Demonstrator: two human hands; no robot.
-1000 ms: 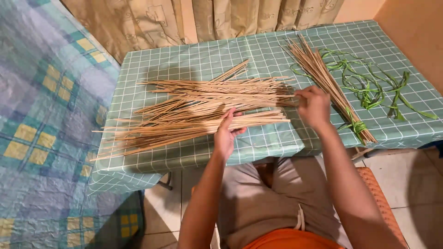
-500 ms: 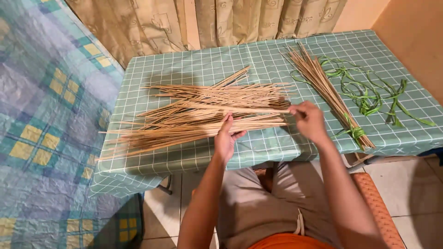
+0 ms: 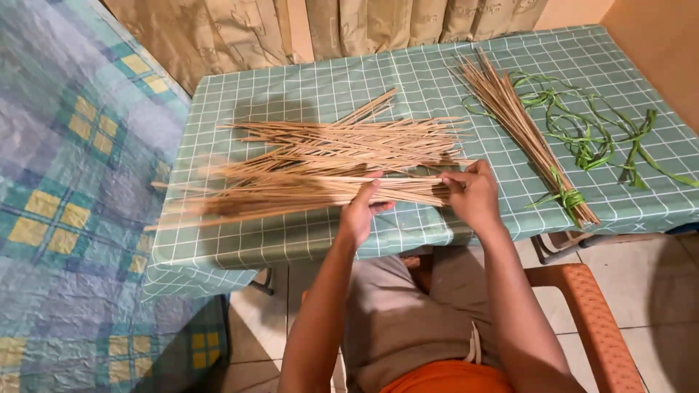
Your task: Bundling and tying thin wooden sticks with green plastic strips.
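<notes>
A loose pile of thin tan sticks (image 3: pixel 320 164) lies spread across a table with a green checked cloth (image 3: pixel 306 80). My left hand (image 3: pixel 362 211) rests under the near sticks at the front edge, fingers touching them. My right hand (image 3: pixel 473 193) pinches the right ends of a few near sticks. To the right lies a second bundle of sticks (image 3: pixel 520 124), tied near its lower end with a green strip (image 3: pixel 568 196).
Loose green leaf strips (image 3: pixel 597 135) lie at the table's right side. A bed with a blue and yellow patterned cover (image 3: pixel 73 189) stands at the left. Curtains (image 3: pixel 240 29) hang behind the table. I sit on an orange chair (image 3: pixel 590 306).
My right hand has moved left and nearer, from the tied bundle's side to the ends of the near sticks. My left hand stays under the pile.
</notes>
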